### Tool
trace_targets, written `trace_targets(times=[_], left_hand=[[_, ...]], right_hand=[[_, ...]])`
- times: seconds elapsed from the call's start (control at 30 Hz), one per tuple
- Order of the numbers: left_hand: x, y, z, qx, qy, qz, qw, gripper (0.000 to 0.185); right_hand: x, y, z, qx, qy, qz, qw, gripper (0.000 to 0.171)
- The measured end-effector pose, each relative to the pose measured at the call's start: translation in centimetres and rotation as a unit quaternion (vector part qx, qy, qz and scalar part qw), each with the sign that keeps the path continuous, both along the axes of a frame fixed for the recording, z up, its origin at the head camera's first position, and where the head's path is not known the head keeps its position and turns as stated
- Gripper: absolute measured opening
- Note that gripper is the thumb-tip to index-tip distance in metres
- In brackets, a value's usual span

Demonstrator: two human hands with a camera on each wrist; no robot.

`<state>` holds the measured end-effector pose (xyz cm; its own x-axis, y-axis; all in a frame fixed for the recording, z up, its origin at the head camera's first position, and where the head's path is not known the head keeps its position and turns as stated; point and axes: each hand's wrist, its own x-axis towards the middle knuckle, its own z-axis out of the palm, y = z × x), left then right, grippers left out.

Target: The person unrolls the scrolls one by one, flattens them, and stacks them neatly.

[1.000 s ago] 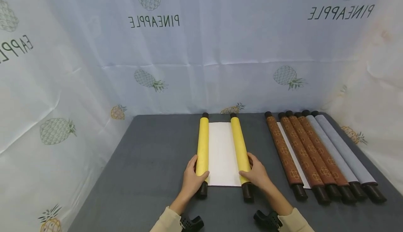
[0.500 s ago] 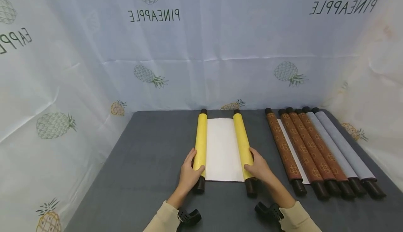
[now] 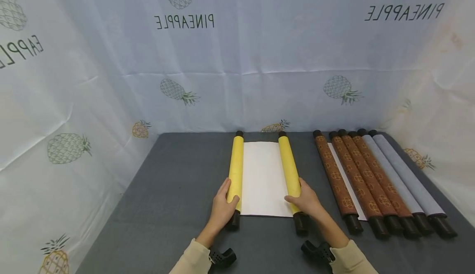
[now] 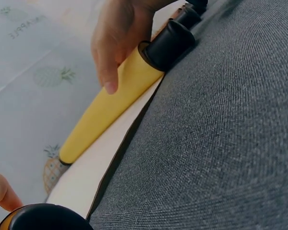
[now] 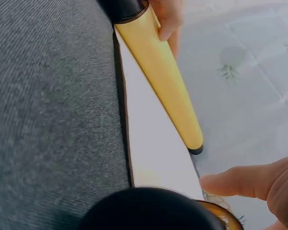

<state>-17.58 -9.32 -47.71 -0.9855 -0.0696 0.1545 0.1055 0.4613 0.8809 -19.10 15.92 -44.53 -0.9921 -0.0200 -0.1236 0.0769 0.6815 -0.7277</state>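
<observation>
A yellow scroll (image 3: 236,158) lies partly unrolled on the grey table, its white sheet (image 3: 262,179) showing between two parallel rolls with black end knobs. My left hand (image 3: 222,209) grips the near part of the left roll, thumb on the inner side and fingers outside. Around the near part of the right roll (image 3: 288,160) is my right hand (image 3: 309,200), its thumb reaching over toward the sheet. In the left wrist view, the right hand's thumb (image 4: 108,72) lies along the yellow roll. A black knob (image 5: 153,211) covers the bottom of the right wrist view.
To the right lie several brown patterned rolls (image 3: 335,175), a white strip (image 3: 346,179) showing between two of them. Beside them are two pale grey rolls (image 3: 406,175). A pineapple-print curtain (image 3: 237,51) hangs behind and along both sides of the grey table (image 3: 167,191).
The two yellow rolls have moved apart, the right one rightward and the left one slightly leftward, with both hands on them. More white sheet shows between. The head view has shifted slightly.
</observation>
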Motion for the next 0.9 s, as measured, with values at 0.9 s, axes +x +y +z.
trace_targets(times=[0.9], left_hand=[[-0.6, -1.1, 0.1, 0.029, 0.02, 0.037, 0.9987, 0.061]], right_hand=[[-0.5, 1.5, 0.5, 0.03, -0.002, -0.012, 0.999, 0.079]])
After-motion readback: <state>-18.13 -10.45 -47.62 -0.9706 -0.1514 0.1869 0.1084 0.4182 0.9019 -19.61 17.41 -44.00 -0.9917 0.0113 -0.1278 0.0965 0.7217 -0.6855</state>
